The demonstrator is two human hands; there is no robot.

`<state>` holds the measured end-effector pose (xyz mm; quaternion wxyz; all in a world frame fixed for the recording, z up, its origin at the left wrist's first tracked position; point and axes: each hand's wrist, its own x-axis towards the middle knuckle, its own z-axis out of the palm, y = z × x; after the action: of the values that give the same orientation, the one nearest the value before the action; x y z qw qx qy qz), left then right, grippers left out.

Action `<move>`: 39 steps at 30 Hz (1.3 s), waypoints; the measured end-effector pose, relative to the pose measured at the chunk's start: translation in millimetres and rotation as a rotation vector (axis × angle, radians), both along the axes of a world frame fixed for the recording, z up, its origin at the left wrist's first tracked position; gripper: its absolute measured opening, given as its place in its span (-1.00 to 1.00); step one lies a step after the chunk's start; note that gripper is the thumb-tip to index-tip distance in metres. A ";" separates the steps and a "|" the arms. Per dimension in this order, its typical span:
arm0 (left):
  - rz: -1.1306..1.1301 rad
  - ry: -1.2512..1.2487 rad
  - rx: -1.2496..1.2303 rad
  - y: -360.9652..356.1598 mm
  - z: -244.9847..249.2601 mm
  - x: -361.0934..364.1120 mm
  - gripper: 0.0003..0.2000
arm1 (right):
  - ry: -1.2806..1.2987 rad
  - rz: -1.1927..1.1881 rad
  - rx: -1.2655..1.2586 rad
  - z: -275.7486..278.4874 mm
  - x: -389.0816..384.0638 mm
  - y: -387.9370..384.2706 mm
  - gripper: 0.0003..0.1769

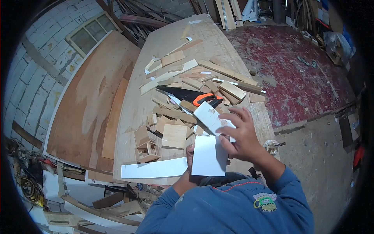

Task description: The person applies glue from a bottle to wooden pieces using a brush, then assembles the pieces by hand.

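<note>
A white rectangular panel is held close to the body at the table's front edge. My left hand grips it from its left side and underneath, mostly hidden by the panel. At its upper right corner is my right hand, fingers spread and bent, the thumb near or on the panel's edge. Just beyond lies a white board with round marks, partly beneath my right fingers; whether they touch it is unclear. Behind that board rests a handsaw with an orange and black handle, among wood offcuts.
The long wooden table bears many wood pieces, a small open wooden box, a square wood block and a long white strip. A large plywood sheet leans at the left. A metal clamp is at the right edge.
</note>
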<state>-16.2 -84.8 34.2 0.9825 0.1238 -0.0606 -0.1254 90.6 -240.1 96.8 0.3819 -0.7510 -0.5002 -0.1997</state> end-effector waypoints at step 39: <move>0.376 0.508 0.795 74.2 -138.4 -28.4 -0.57 | 0.546 0.044 -0.894 -245.3 1.1 -12.1 -0.72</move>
<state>-44.6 -10.5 -104.2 0.8487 0.4626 0.2561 0.0141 91.7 -252.2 -148.5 0.1446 -0.8548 -0.4344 0.2445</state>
